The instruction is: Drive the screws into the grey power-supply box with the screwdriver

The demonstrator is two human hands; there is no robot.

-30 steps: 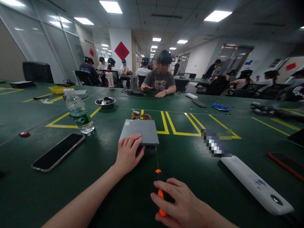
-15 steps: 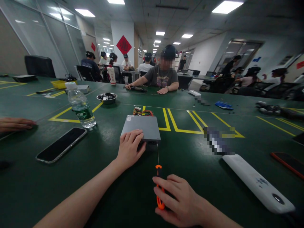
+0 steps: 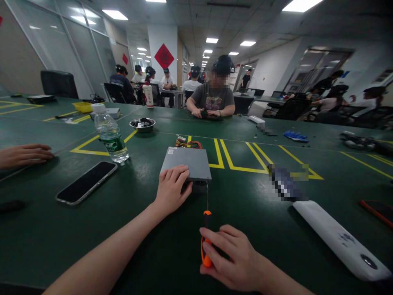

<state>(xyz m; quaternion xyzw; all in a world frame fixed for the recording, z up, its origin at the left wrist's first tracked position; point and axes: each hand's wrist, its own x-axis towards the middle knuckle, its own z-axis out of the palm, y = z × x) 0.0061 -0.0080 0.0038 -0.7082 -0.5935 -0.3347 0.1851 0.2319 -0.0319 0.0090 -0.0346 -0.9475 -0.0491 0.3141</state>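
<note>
A grey metal computer power supply [image 3: 193,160] lies on the green table, its socket side facing me and its bundle of coloured cables [image 3: 188,142] behind it. My left hand [image 3: 173,186] is closed over its near left corner, fingers on top and thumb at the front side. In my right hand [image 3: 229,256] is a screwdriver [image 3: 207,239] with an orange and black handle, pinched between thumb and fingers. Its thin shaft points away from me, and the tip meets the front side near the right corner. Whatever the tip touches is too small to make out.
Left of the power supply are a phone [image 3: 87,183] and a water bottle [image 3: 111,137]; a metal bowl [image 3: 142,125] of small parts stands behind. Another person's hand [image 3: 26,155] rests at far left. A white handheld device [image 3: 337,237] lies right. Someone sits opposite [image 3: 211,98].
The screwdriver handle has turned about its length, with the tip still at the same corner. My view has shifted slightly left. The person opposite has brought both hands together over a dark object.
</note>
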